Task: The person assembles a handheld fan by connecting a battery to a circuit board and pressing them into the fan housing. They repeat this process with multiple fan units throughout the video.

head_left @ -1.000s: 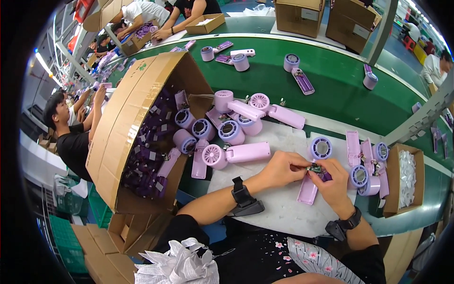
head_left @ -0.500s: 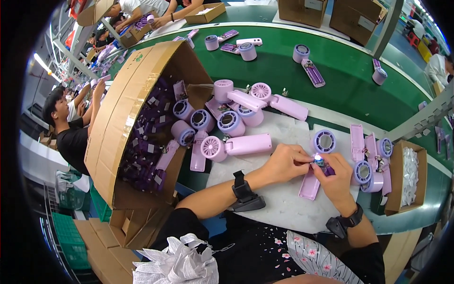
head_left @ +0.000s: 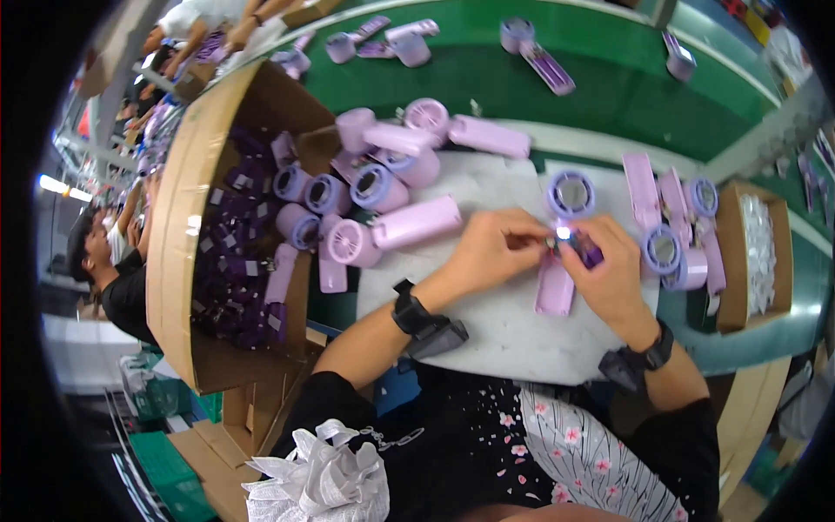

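My left hand (head_left: 491, 252) and my right hand (head_left: 609, 274) meet over a grey work mat (head_left: 487, 322), both pinching a small dark purple part (head_left: 584, 250) with a shiny metal spot. Just below the hands a flat pale pink handle shell (head_left: 554, 291) lies on the mat. A round lilac fan head (head_left: 571, 193) rests just beyond my fingers. Left of my left hand lies a pink handheld fan body (head_left: 396, 230). Both wrists wear black watches.
A large open cardboard box (head_left: 187, 235) of dark purple parts stands at the left, with a heap of pink fan bodies (head_left: 383, 157) beside it. More pink shells and heads (head_left: 674, 226) and a small box of white pieces (head_left: 757, 252) sit at the right. Other people work along the green conveyor (head_left: 609, 113).
My hands stay together on the small purple part with only slight finger shifts. My view has tipped a little, so the table sits lower in the frame.
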A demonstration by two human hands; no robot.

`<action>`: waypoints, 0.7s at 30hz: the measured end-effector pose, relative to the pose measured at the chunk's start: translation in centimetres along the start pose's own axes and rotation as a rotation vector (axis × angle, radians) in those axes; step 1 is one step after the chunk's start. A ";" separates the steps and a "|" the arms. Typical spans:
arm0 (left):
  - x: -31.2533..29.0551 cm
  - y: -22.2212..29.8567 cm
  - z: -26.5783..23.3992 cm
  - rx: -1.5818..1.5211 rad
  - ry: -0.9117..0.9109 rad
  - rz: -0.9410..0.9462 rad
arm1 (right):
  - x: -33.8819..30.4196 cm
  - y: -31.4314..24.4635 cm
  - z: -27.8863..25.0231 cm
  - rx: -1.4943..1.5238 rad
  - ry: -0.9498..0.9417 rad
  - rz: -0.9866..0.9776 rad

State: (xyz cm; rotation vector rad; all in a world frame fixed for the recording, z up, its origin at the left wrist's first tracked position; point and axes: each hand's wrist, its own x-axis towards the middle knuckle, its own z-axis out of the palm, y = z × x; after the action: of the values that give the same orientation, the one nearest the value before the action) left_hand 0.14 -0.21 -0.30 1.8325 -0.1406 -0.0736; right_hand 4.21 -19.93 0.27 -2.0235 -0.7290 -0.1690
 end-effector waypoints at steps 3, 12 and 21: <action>0.1 -0.3 -0.3 -0.117 -0.021 -0.059 | 0.1 -0.1 0.2 0.030 -0.011 0.038; -0.3 1.8 0.6 -0.122 -0.113 -0.203 | -0.7 -0.4 -0.9 0.114 -0.091 0.044; -0.5 2.1 1.0 -0.159 -0.092 -0.203 | -1.1 -0.8 -0.8 0.025 -0.077 0.053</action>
State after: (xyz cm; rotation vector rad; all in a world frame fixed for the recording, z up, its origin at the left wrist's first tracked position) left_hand -0.55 -1.66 1.46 1.6800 -0.0121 -0.3043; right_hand 3.03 -20.80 0.85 -2.0326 -0.7209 -0.0506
